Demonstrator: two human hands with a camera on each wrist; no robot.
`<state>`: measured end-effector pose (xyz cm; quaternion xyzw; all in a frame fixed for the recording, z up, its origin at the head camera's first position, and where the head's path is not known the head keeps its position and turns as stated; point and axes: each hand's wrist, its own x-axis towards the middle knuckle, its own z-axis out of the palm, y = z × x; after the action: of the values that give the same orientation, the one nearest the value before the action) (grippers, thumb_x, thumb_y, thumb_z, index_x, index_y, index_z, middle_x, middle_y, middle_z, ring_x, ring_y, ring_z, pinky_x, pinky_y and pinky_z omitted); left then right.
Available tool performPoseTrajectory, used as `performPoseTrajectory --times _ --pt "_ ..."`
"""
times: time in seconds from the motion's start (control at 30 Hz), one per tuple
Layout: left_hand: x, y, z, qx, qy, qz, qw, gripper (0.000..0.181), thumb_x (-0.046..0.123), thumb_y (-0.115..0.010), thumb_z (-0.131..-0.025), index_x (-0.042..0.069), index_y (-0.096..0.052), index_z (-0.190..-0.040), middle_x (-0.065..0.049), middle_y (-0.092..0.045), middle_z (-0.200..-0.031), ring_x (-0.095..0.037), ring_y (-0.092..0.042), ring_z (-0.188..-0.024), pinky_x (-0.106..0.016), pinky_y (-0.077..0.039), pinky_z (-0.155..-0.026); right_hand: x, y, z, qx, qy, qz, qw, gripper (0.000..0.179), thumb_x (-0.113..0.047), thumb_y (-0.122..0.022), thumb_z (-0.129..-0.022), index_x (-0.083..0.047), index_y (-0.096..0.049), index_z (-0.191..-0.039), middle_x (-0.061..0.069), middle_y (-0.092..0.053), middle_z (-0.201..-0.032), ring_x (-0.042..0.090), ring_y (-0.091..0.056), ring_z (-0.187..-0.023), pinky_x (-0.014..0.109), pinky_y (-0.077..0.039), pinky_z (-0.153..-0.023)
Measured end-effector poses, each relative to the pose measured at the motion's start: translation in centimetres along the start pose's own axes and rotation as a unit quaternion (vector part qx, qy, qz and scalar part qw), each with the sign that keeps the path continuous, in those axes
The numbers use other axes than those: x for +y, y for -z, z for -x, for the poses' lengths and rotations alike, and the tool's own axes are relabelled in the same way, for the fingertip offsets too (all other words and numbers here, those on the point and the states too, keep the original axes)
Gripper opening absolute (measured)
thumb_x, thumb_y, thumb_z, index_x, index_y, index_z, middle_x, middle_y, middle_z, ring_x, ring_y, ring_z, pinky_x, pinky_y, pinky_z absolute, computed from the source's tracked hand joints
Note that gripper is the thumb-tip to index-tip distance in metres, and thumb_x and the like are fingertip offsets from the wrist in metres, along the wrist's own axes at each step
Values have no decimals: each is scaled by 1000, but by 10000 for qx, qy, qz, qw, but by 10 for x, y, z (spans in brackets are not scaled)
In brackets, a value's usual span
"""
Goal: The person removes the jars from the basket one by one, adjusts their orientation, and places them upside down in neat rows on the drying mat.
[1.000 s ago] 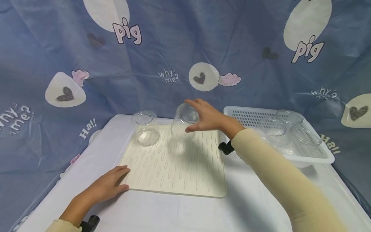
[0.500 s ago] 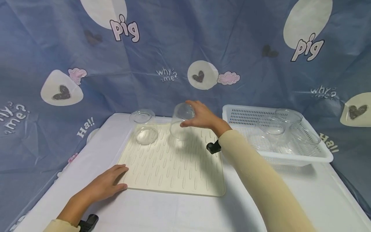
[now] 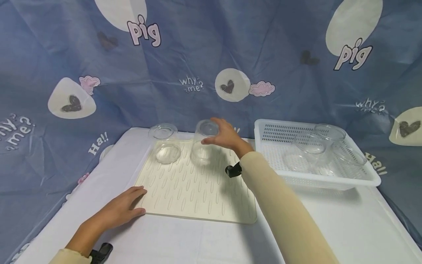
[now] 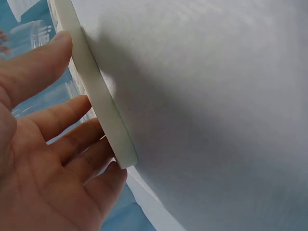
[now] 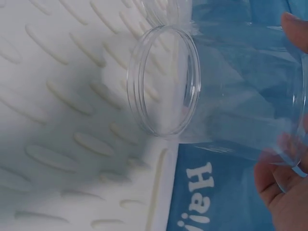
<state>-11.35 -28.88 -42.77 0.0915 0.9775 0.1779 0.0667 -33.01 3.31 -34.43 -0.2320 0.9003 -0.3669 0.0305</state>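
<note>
My right hand (image 3: 223, 136) grips an upside-down clear cup (image 3: 199, 141) by its upper end, thumb on one side and fingers on the other. In the right wrist view the same cup (image 5: 240, 86) has its round rim toward the ribbed mat; whether it touches cannot be told. A second clear cup (image 3: 166, 145) stands inverted to its left, at the back left of the cream mat (image 3: 194, 198). My left hand (image 3: 117, 209) rests at the mat's front left corner, fingers spread. The left wrist view shows its fingertips touching the mat's edge (image 4: 103, 106).
A white perforated basket (image 3: 273, 128) stands right of the mat, with several clear cups (image 3: 310, 146) in it. White cloth (image 3: 184, 242) covers the table. A blue printed curtain (image 3: 184, 47) hangs close behind the mat and basket.
My right hand has moved left and slightly down with the cup, bringing it nearer the mat's back and the other inverted cup. The left hand has stayed at the corner.
</note>
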Motion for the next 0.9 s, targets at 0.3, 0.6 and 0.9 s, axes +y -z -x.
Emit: performPoseTrajectory --times 0.3,0.6,0.9 --pt "3 1 0 -11 28 11 10000 67 28 -76 -85 -4 -51 -138 -29 -48 -144 -52 -47 -131 -64 -44 -103 -1 -14 -2 -45 -57 -115 9999 96 -40 -85 -75 -14 -36 -153 11 -34 -160 35 -28 -150 55 -29 -122" --pt "3 3 -4 -104 37 1 9999 68 28 -77 -86 -6 -50 -138 -29 -47 -144 -51 -47 -131 -62 -44 -103 -1 -25 -7 76 -73 19 9999 95 -42 -85 -75 -14 -37 -153 12 -34 -160 35 -30 -149 52 -30 -123" --pt "5 4 -3 -195 100 19 9998 68 27 -76 -86 -6 -50 -138 -29 -47 -144 -51 -47 -132 -63 -44 -103 1 -43 -11 246 -16 -83 9997 93 -42 -85 -76 -15 -39 -151 11 -36 -158 34 -30 -148 52 -31 -122"
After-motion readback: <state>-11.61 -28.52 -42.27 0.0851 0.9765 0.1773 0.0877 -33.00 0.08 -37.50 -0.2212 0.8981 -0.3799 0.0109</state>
